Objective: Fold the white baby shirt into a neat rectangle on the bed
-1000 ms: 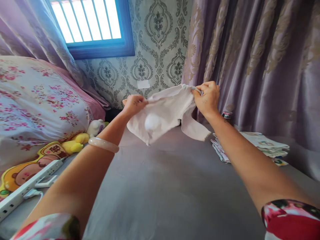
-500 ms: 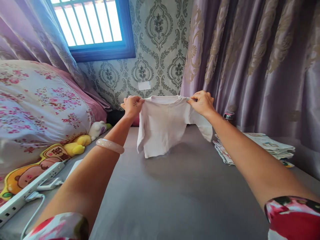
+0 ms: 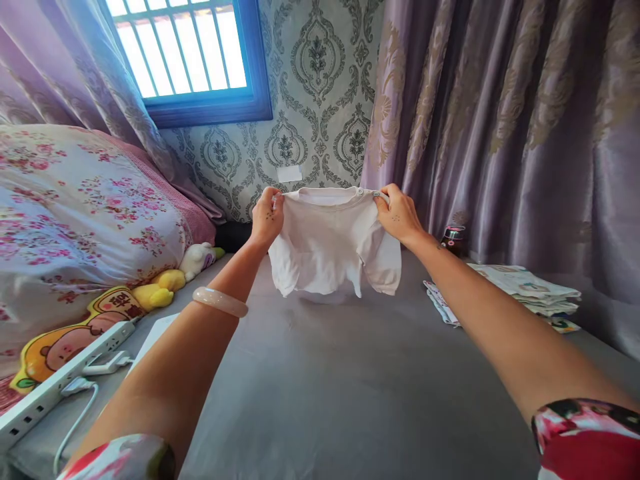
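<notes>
A small white long-sleeved shirt (image 3: 327, 240) hangs spread out between my two hands, over the far part of a grey sheet (image 3: 340, 387). My left hand (image 3: 269, 217) pinches it at the left shoulder, and my right hand (image 3: 397, 213) grips the opposite shoulder, beside small buttons near the neckline. Both sleeves dangle below my hands, and the hem looks wavy and uneven. A pale bangle (image 3: 220, 302) circles my left forearm.
Folded clothes (image 3: 530, 287) lie in a stack at right, partly behind my right forearm. Near them stands a dark bottle (image 3: 453, 239). On the left are a power strip (image 3: 50, 393) with plugs, plush toys (image 3: 155, 290) and a floral quilt (image 3: 90, 207).
The shirt has swung: its hem is higher and more bunched, and the right sleeve, which flared outward, now hangs down. My left hand has turned more upright. Both hands keep their hold.
</notes>
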`<action>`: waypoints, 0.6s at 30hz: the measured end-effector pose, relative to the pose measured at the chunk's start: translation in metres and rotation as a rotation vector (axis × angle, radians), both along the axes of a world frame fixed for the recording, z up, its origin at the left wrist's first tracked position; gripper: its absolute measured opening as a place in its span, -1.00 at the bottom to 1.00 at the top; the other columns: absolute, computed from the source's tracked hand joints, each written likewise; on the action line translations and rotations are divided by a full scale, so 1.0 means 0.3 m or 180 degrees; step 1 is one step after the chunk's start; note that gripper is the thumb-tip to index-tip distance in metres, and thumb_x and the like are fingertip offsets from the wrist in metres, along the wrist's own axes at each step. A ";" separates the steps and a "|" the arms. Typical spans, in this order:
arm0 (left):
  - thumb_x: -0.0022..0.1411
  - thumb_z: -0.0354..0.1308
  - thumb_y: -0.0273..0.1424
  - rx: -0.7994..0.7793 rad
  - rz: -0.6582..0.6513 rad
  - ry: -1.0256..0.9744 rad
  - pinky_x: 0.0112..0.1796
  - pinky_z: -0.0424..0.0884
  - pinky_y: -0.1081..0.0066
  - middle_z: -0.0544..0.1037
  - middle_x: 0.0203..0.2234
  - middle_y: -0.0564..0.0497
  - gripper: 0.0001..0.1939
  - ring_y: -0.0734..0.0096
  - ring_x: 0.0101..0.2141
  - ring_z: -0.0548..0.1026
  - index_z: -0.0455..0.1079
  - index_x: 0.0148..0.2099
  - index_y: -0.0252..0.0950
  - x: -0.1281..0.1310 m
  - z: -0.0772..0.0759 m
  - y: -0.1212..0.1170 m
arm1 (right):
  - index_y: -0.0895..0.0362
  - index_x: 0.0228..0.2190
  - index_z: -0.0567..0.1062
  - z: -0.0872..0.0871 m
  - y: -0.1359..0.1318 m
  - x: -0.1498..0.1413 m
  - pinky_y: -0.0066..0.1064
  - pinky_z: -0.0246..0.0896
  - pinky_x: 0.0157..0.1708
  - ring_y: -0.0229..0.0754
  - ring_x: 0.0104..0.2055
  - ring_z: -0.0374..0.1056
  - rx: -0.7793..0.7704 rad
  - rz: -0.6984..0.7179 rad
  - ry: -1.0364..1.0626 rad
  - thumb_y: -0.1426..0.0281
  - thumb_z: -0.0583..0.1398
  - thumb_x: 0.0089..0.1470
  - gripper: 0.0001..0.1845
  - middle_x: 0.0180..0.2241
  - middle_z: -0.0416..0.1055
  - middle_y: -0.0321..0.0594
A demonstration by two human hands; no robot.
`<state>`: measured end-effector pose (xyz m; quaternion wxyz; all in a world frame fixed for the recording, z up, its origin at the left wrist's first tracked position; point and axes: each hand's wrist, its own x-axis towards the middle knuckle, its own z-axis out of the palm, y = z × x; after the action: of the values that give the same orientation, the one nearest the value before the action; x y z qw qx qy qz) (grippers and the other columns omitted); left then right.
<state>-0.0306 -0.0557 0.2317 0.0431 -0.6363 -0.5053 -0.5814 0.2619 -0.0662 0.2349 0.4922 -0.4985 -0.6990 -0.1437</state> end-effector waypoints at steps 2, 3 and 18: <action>0.30 0.00 -0.28 0.0105 -0.0025 0.0018 -0.13 0.29 0.32 0.49 -0.34 -0.03 -0.79 0.25 -0.21 0.45 0.39 -0.12 -0.23 -0.004 -0.007 -0.029 | 0.09 -0.18 0.41 -0.013 -0.027 -0.010 -0.22 0.21 -0.14 0.01 -0.13 0.35 0.0171 0.0018 -0.0047 0.10 -0.06 0.29 -0.60 -0.20 0.47 -0.06; 0.30 0.00 -0.28 0.0172 -0.0039 0.0055 -0.11 0.28 0.30 0.49 -0.30 -0.04 -0.79 0.23 -0.18 0.44 0.38 -0.12 -0.23 -0.008 -0.011 -0.048 | 0.09 -0.16 0.41 -0.020 -0.044 -0.015 -0.21 0.21 -0.12 0.02 -0.11 0.34 0.0238 0.0016 -0.0077 0.11 -0.07 0.30 -0.60 -0.18 0.46 -0.06; 0.31 0.05 -0.24 0.1009 0.0736 0.1075 -0.13 0.36 0.26 0.44 -0.30 0.04 -0.81 0.30 -0.24 0.42 0.45 -0.14 -0.13 -0.112 0.085 -0.603 | 0.08 -0.34 0.52 0.131 -0.511 -0.010 -0.37 0.16 -0.40 -0.25 -0.44 0.28 0.0417 0.0365 -0.0222 0.23 0.16 0.14 -0.78 -0.45 0.42 -0.28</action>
<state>-0.0643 -0.2366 0.2573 0.2923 -0.6476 -0.4629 -0.5300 0.2590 -0.2195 0.2742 0.5065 -0.4191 -0.7322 -0.1780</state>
